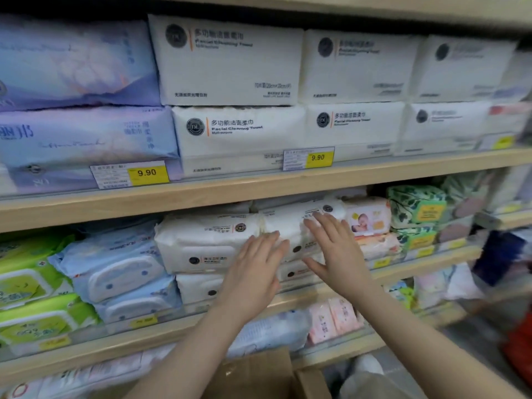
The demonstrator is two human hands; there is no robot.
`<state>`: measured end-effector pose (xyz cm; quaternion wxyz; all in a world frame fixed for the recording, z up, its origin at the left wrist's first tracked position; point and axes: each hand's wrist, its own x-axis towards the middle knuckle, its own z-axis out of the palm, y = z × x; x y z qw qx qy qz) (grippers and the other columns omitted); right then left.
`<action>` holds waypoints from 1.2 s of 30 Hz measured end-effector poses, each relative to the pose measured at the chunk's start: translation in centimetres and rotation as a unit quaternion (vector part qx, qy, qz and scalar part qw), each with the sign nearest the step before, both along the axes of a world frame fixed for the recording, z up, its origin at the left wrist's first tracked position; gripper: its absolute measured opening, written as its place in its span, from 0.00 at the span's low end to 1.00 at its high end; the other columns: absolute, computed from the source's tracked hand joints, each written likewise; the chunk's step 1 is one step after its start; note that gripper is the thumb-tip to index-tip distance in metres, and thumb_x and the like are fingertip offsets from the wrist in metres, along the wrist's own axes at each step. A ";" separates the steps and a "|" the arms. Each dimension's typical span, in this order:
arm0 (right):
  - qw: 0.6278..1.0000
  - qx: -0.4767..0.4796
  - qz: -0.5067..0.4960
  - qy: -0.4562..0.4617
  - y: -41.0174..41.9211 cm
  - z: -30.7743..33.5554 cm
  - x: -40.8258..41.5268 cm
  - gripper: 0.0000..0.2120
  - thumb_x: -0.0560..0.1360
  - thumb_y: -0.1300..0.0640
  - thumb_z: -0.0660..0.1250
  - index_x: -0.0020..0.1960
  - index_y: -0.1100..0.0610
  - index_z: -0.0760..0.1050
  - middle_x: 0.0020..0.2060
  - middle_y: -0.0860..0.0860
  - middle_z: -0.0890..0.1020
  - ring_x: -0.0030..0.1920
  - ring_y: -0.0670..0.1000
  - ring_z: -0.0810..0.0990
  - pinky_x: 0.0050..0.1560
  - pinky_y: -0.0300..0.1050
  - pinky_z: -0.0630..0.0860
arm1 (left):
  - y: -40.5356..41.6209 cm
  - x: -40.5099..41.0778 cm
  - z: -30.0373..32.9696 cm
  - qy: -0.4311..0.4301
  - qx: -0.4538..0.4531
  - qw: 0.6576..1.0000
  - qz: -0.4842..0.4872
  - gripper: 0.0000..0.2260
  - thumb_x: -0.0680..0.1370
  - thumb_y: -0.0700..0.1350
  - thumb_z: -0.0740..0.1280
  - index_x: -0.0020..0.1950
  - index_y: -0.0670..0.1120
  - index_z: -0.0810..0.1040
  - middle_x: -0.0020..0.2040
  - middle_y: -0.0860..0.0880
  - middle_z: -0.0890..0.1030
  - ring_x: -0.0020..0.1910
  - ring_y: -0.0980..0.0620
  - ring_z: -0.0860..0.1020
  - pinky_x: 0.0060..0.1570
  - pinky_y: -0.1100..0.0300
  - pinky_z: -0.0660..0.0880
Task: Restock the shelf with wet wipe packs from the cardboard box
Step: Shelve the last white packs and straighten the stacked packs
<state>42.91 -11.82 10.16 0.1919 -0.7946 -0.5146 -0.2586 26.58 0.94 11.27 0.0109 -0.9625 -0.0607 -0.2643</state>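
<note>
Store shelving, middle wooden shelf: left hand and right hand, fingers straight and spread, press a white wet wipe pack. Push evenly, square with its neighbour; cardboard box below.

On the middle shelf, two stacks of wet wipe packs stand side by side, with both hands in front of the right stack, the facial towel packs one shelf above, and the cardboard box below.
</note>
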 end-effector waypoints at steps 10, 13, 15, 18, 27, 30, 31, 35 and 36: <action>0.998 0.057 -0.032 -0.001 2.4 -0.4 4.0 0.29 0.69 0.36 0.63 0.66 0.50 0.69 0.59 0.51 0.74 0.61 0.54 0.70 0.66 0.56 0.62 | -0.5 6.9 -0.4 0.085 0.108 0.974 0.180 0.41 0.72 0.45 0.65 0.74 0.38 0.40 0.74 0.35 0.47 0.74 0.38 0.47 0.73 0.48 0.43; 0.997 0.043 -0.062 -0.004 3.3 -0.2 4.2 0.30 0.70 0.35 0.61 0.65 0.50 0.69 0.57 0.52 0.75 0.60 0.56 0.71 0.67 0.56 0.62 | 0.1 7.9 0.5 0.110 0.120 0.967 0.198 0.41 0.72 0.45 0.65 0.73 0.37 0.40 0.74 0.35 0.47 0.74 0.38 0.46 0.73 0.47 0.42; 0.997 0.032 -0.072 0.002 3.7 0.0 4.1 0.30 0.69 0.35 0.59 0.65 0.51 0.70 0.57 0.52 0.76 0.60 0.56 0.72 0.67 0.56 0.62 | 0.2 8.0 1.5 0.125 0.105 0.968 0.192 0.41 0.72 0.46 0.66 0.73 0.37 0.41 0.75 0.36 0.47 0.74 0.39 0.47 0.73 0.49 0.41; 0.997 0.028 -0.071 0.010 3.7 0.0 4.0 0.32 0.68 0.35 0.57 0.66 0.52 0.70 0.57 0.53 0.76 0.60 0.58 0.72 0.67 0.59 0.62 | -0.3 6.7 2.9 0.104 0.108 0.980 0.131 0.39 0.73 0.46 0.65 0.74 0.37 0.44 0.75 0.39 0.50 0.75 0.42 0.47 0.73 0.51 0.39; 0.996 -0.029 -0.087 -0.017 6.1 -0.4 0.0 0.37 0.66 0.37 0.70 0.71 0.42 0.59 0.69 0.57 0.67 0.70 0.66 0.61 0.56 0.79 0.60 | 5.2 -1.9 1.8 0.046 0.052 0.969 0.235 0.38 0.64 0.52 0.73 0.71 0.48 0.65 0.65 0.42 0.71 0.63 0.38 0.68 0.61 0.32 0.59; 0.995 -0.033 -0.095 -0.012 7.1 -0.8 0.4 0.36 0.65 0.40 0.72 0.69 0.43 0.62 0.66 0.57 0.69 0.68 0.66 0.61 0.55 0.79 0.61 | 6.3 -1.9 0.1 0.035 0.080 0.967 0.238 0.39 0.61 0.53 0.76 0.69 0.47 0.68 0.64 0.40 0.73 0.62 0.36 0.70 0.58 0.30 0.60; 0.995 -0.033 -0.096 -0.011 7.1 -1.0 0.6 0.35 0.66 0.40 0.72 0.68 0.44 0.62 0.66 0.57 0.69 0.68 0.65 0.61 0.56 0.79 0.61 | 6.4 -1.8 -0.2 0.021 0.085 0.967 0.238 0.39 0.60 0.52 0.76 0.69 0.47 0.69 0.63 0.39 0.74 0.61 0.36 0.71 0.58 0.30 0.61; 0.995 -0.046 -0.093 -0.002 7.1 -0.8 0.5 0.35 0.68 0.39 0.69 0.70 0.42 0.57 0.69 0.57 0.66 0.70 0.65 0.59 0.58 0.78 0.58 | 6.1 -1.6 -0.4 0.000 0.086 0.966 0.242 0.39 0.59 0.52 0.77 0.68 0.47 0.69 0.62 0.39 0.74 0.60 0.36 0.71 0.57 0.31 0.61; 0.995 -0.050 -0.088 0.004 6.9 -0.5 0.5 0.35 0.69 0.39 0.68 0.70 0.41 0.56 0.70 0.56 0.64 0.71 0.65 0.57 0.60 0.78 0.57 | 6.2 -1.7 -0.3 0.000 0.083 0.966 0.244 0.39 0.59 0.53 0.77 0.68 0.48 0.69 0.62 0.40 0.74 0.60 0.36 0.71 0.57 0.31 0.61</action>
